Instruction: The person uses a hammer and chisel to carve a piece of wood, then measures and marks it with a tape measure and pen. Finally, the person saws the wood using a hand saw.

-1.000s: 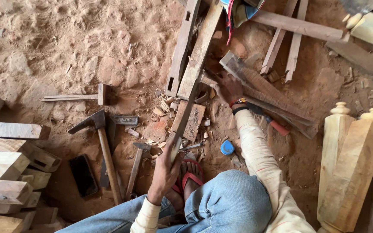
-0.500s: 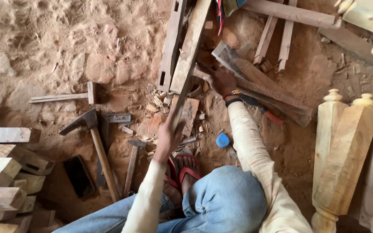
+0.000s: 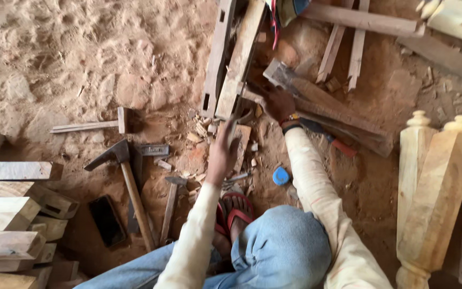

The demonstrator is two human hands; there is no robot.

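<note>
A: Sandy earth floor, reddish-brown, loose and uneven, fills the whole view. No walls visible.

B: Largest items?

A: 2 turned pale wooden posts with knob tops lie at right. Stack of sawn pale blocks at left edge. Several long battens spread across the top right.

B: Workpiece?

A: 2 long planks side by side, running from top centre down toward the person; the darker one has slots cut in it. 1 dark weathered board lies diagonally just right of them.

B: Hands?

A: Left hand is raised over the chip litter just below the lower ends of the planks, fingers partly spread and blurred. A thin dark stick shape lines up with the fingers, but I cannot tell whether it is gripped. Right hand, with a band at the wrist, rests on the near end of the dark board; fingers lie over the wood, and whether they clench it I cannot tell.

B: Smaller things?

A: Adze with wooden handle left of the left hand, hammer beside it, flat black slab further left. Small mallet-like piece above. Blue round object near the right forearm. Red sandal under the knee. Wood chips between planks and tools.
</note>
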